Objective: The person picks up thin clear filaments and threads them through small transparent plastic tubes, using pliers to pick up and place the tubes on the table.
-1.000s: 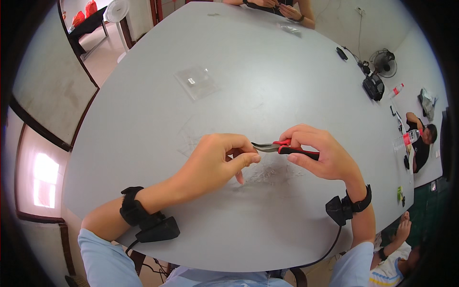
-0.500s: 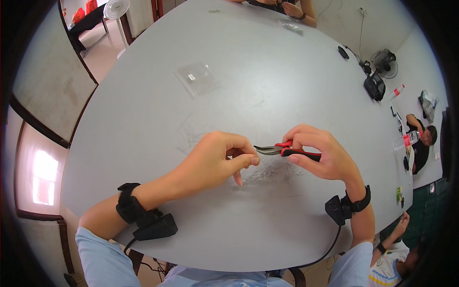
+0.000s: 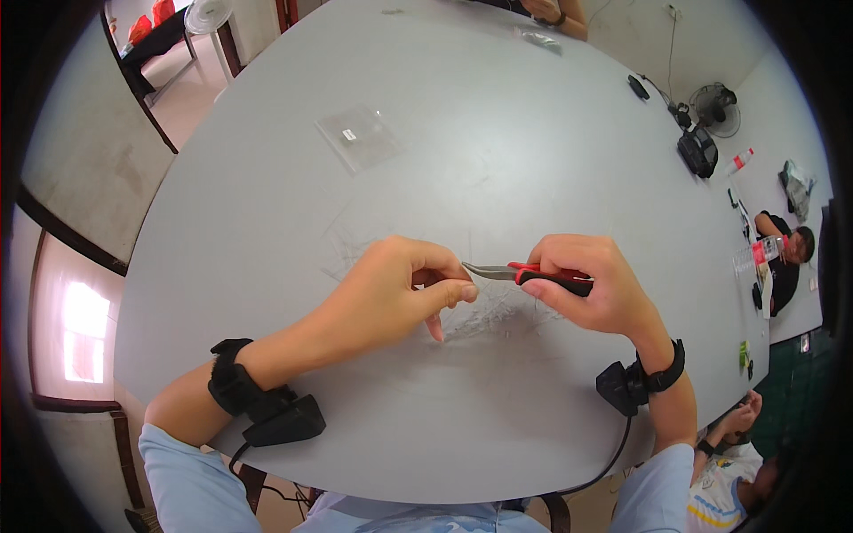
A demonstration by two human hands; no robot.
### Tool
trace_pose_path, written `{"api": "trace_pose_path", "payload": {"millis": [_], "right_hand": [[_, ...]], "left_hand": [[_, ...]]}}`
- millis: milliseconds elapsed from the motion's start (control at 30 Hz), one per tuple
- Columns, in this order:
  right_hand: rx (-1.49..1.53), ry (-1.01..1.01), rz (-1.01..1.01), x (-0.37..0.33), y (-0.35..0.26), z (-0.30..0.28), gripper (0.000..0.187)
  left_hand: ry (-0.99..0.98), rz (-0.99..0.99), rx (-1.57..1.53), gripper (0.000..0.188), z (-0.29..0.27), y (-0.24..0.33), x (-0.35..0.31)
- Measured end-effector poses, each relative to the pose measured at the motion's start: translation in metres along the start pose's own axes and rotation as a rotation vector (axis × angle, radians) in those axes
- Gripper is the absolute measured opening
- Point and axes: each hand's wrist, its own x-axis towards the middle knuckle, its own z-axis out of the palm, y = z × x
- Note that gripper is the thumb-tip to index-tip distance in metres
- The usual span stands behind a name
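My right hand (image 3: 586, 282) is wrapped round the red-and-black handles of bent-nose pliers (image 3: 495, 271). The slim grey jaws point left and look pressed together, their tip beside my left fingertips. My left hand (image 3: 410, 289) is closed in a pinch of thumb and index finger, the other fingers curled below. What it pinches is too small to make out. Beneath both hands lies a scatter of small clear pieces (image 3: 484, 320) on the grey table. More thin, clear strips (image 3: 346, 253) lie to the left, partly behind my left hand.
A clear plastic bag (image 3: 360, 139) with a small white label lies farther up the table (image 3: 267, 178). Another clear bag (image 3: 538, 39) is near a person at the far edge. Black bands with boxes (image 3: 280, 422) and cables sit on my forearms. Other people sit at the right.
The pliers' jaws have gone from slightly parted to pressed together, and their handles are squeezed closer. My left hand keeps its pinch, nearly in place.
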Motion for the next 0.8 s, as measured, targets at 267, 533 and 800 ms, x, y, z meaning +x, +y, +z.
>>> {"api": "trace_pose_path", "payload": {"millis": [267, 533, 800], "right_hand": [[0.192, 0.144, 0.162, -0.003, 0.001, 0.0, 0.02], [0.194, 0.186, 0.204, 0.004, 0.001, 0.002, 0.023], [0.2, 0.342, 0.233, 0.017, 0.006, 0.003, 0.02]], "left_hand": [[0.05, 0.027, -0.089, 0.017, 0.0, 0.009, 0.0], [0.092, 0.02, -0.151, 0.018, -0.001, 0.009, -0.002], [0.11, 0.003, -0.179, 0.016, 0.001, 0.005, -0.004]]}}
